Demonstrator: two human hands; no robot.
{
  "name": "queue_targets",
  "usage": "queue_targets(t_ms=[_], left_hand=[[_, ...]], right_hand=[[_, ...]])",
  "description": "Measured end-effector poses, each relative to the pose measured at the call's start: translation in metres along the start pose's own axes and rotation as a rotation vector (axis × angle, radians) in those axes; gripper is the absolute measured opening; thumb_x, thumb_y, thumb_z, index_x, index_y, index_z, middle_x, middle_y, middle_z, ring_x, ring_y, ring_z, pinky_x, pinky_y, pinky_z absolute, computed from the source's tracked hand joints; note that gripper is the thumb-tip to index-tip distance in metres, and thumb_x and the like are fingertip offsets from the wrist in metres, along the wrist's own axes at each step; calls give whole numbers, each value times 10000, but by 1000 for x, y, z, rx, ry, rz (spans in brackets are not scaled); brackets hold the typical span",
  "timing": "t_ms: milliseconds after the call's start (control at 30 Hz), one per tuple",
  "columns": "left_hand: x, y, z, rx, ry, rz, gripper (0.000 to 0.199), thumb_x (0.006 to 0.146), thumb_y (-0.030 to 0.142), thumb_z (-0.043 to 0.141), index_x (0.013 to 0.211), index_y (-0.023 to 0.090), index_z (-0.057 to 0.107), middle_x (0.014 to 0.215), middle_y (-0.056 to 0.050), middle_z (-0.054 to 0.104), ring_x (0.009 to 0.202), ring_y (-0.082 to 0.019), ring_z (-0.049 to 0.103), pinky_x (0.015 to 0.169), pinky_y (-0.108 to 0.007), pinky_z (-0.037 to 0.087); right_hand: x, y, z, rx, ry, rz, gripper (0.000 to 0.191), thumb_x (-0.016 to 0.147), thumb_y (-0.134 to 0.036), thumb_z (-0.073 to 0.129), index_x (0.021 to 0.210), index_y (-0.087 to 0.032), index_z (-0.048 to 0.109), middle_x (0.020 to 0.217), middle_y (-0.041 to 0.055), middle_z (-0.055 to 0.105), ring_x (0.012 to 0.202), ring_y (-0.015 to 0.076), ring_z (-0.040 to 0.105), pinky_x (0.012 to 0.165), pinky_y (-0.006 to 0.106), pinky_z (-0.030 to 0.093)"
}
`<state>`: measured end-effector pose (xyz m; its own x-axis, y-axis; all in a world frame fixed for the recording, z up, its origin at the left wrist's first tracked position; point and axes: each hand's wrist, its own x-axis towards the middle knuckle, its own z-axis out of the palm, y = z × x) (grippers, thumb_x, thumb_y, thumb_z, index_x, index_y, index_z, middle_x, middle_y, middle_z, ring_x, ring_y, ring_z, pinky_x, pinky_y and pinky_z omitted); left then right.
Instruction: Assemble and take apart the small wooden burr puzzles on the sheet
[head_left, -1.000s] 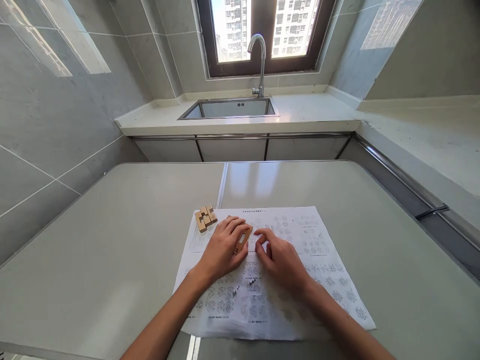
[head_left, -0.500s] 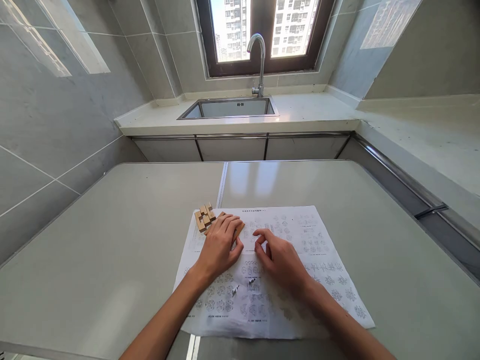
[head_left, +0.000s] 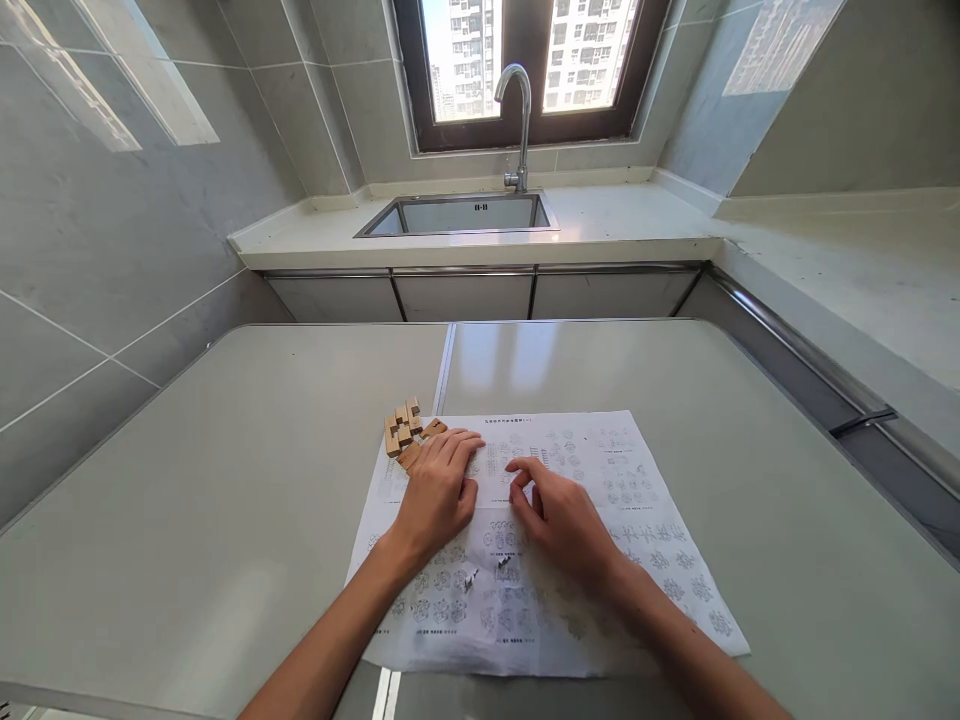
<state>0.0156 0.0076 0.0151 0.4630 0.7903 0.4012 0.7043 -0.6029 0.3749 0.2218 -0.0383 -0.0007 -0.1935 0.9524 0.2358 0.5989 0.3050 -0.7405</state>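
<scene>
My left hand (head_left: 437, 485) lies over the upper left of a printed sheet (head_left: 555, 620), its fingers stretched out and lying flat. Partly under and just beyond those fingers are loose notched wooden puzzle pieces (head_left: 409, 457). Against them sits a group of notched wooden blocks (head_left: 403, 425) at the sheet's top left corner. How much wood my palm covers is hidden. My right hand (head_left: 562, 515) rests on the middle of the sheet, fingers loosely curled, with a gap between thumb and index finger and nothing seen in it.
The sheet lies across the seam of a pale table (head_left: 225, 480). Two small torn-looking spots (head_left: 470, 580) show in the paper. Beyond the table are a white counter (head_left: 615, 215), a sink (head_left: 465, 213) and a tap (head_left: 523, 130). A tiled wall (head_left: 135, 250) borders the left.
My left hand has shifted slightly left, and the wooden pieces have slid left and away with it. The piece that showed by its thumb no longer shows there. My right hand stays put.
</scene>
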Motion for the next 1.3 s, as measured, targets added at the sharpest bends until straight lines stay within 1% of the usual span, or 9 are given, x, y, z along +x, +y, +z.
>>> queue_targets(t_ms=[100,200,333,433,533,633,900,1100,1300], left_hand=[[0,2,1,-53,9,57,579,768,-49,501,1278,201,612,1313,-99,703,1302,-305,618,1117,-539,522],[1,8,1,-135,5,142,528,820,-43,487,1265,215,611,1278,-88,711,1258,-277,641,1095,-511,546],[-1,18,1,-242,-81,188,521,885,19,536,1362,228,548,1345,-92,687,1300,-258,632,1131,-483,545],[-4,24,0,-310,-174,181,666,888,55,574,1511,243,431,1477,-109,621,1394,-259,587,1176,-471,529],[-8,29,0,-331,-260,207,850,857,60,598,1628,237,288,1642,-143,468,1516,-282,476,1244,-478,470],[-10,30,2,-326,-313,231,937,834,66,615,1667,236,221,1711,-159,358,1572,-307,395,1274,-498,430],[-10,30,4,-345,-319,205,925,828,47,600,1656,263,250,1645,-161,458,1517,-312,476,1234,-530,478],[-9,30,5,-339,-307,208,859,858,53,587,1636,253,282,1604,-147,506,1477,-296,519,1227,-497,489],[-9,29,7,-309,-300,195,749,930,38,506,1619,255,309,1569,-124,546,1453,-252,543,1223,-458,496]], right_hand=[[0,-1,-1,0,-3,1,205,1027,-218,489,1196,-231,604,892,-22,740,545,132,591,595,266,444],[0,-1,-1,12,-4,-5,201,1025,-219,495,1195,-235,601,901,-20,742,553,134,593,603,267,442],[0,0,-1,23,5,2,131,1015,-220,505,1103,-220,603,840,-17,727,550,137,583,604,264,436],[-1,1,0,-15,22,2,120,1004,-209,495,955,-215,604,710,-20,667,533,146,557,572,262,397],[0,3,3,-65,65,-10,219,1003,-232,487,794,-221,549,626,-14,598,510,150,519,540,267,351],[0,5,5,-96,79,-26,263,997,-247,484,736,-228,511,587,-14,555,491,147,486,519,267,325],[-1,7,6,-144,63,-45,277,954,-228,490,677,-228,508,574,5,577,487,148,492,507,270,321],[-1,7,7,-152,59,-48,277,955,-228,490,680,-224,517,586,11,596,502,153,520,522,273,327],[-1,10,7,-155,57,-79,267,969,-230,483,715,-213,560,635,24,643,551,166,572,558,280,358]])
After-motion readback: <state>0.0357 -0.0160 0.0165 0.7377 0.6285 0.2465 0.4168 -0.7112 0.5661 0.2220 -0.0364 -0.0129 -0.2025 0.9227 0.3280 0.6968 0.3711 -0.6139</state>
